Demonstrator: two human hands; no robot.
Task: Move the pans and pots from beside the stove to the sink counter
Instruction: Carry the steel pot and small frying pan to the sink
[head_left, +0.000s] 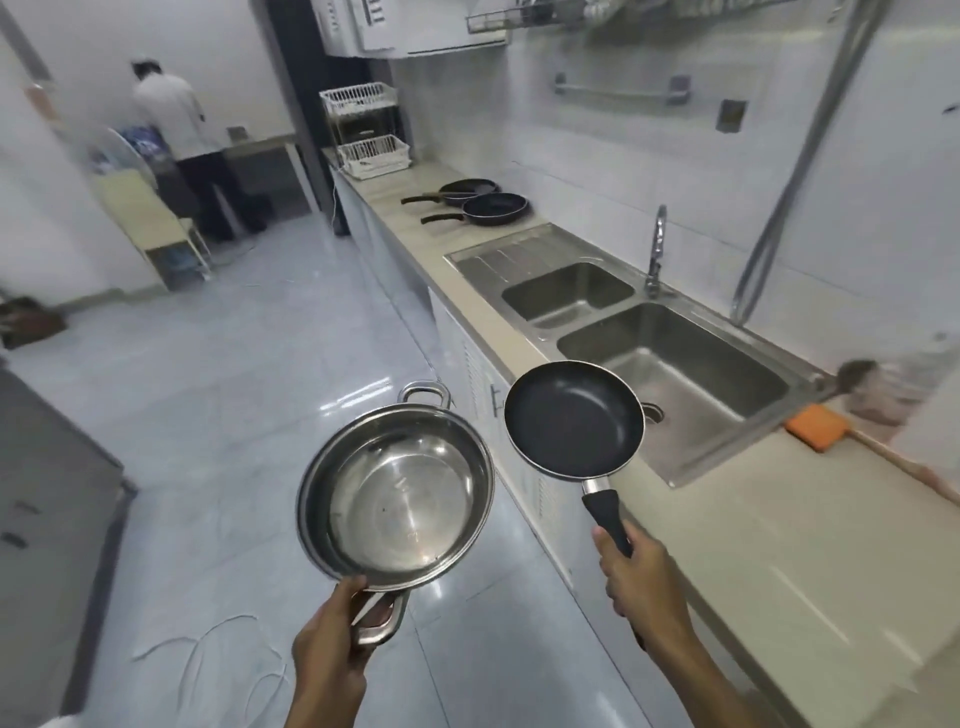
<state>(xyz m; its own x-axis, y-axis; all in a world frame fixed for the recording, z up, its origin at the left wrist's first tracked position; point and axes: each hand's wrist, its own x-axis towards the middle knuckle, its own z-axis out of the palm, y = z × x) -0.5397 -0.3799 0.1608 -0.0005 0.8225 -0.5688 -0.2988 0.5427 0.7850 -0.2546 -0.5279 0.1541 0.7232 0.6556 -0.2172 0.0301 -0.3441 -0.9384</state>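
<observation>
My left hand (332, 639) grips the near handle of a shiny steel pot (400, 493), held empty over the floor. My right hand (639, 582) holds the black handle of a small black frying pan (574, 421), which hangs over the counter's front edge beside the double sink (691, 384). Two more black frying pans, one (496, 208) nearer and one (467, 188) behind it, lie on the beige counter (415, 182) beyond the sink's drainboard, handles pointing left.
A tap (655, 254) stands behind the sink. An orange sponge (816, 427) lies on the counter at right. White dish racks (371, 156) sit at the counter's far end. A person (182, 140) stands far left. A white cable (208, 649) trails on the tiled floor.
</observation>
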